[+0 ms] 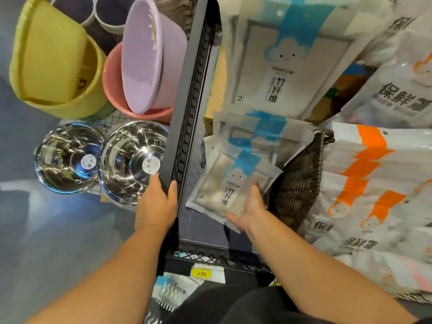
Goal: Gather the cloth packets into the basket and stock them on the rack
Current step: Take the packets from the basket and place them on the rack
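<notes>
Two hands: left grips rack edge, right seemingly holds packet.

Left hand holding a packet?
No, the left hand grips the dark rack upright; the right hand holds the blue-striped packet.

The front flat white cloth packet with a blue stripe and cloud face reads 竹纤维 in black, with a 2 at its lower left corner. The larger upright packet of the same design bears the same 竹纤维 and 2. Its small brand line is too blurred to read. The white-and-orange plastic bags read 保鲜. A yellow price tag on the dark metal rack reads 3.00.
</notes>
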